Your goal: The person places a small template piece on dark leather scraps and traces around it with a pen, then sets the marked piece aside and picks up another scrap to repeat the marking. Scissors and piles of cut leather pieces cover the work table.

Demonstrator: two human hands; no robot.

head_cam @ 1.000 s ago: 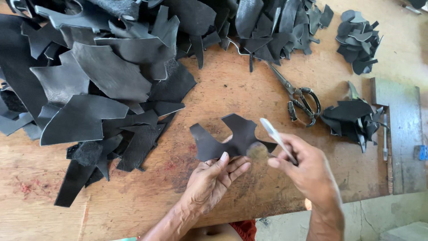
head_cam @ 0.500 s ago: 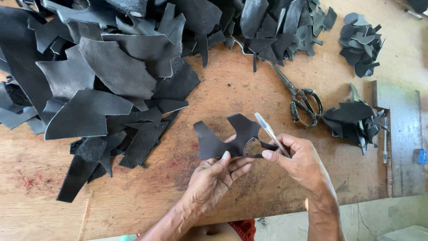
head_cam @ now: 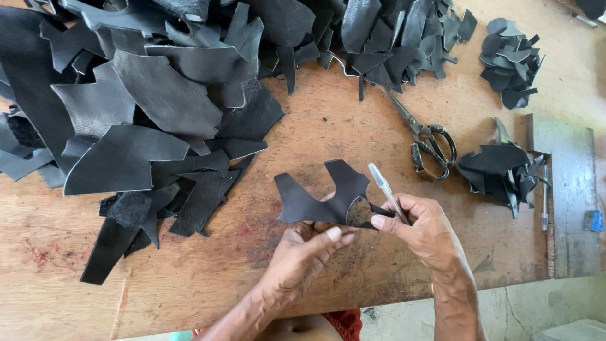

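Note:
My left hand [head_cam: 302, 257] pinches the lower edge of a dark, winged leather piece [head_cam: 319, 196] and lifts it slightly off the wooden table [head_cam: 328, 123]. My right hand [head_cam: 424, 228] grips the same piece at its right end, thumb on top, and also holds a white pen [head_cam: 386, 191] that slants up to the left between the fingers. A curved cut-out shows in the leather right by my right thumb.
A large heap of black leather scraps [head_cam: 158, 95] covers the table's left and back. Black-handled scissors [head_cam: 424, 137] lie to the right of centre. Two small stacks of cut pieces [head_cam: 505, 167] [head_cam: 511, 60] sit at the right, beside a grey slab [head_cam: 568, 189] and a thin tool [head_cam: 545, 199].
The leather piece lay flat under my left fingertips; both hands have now closed on it and raised it. My right hand moved left onto its right end, pen still held.

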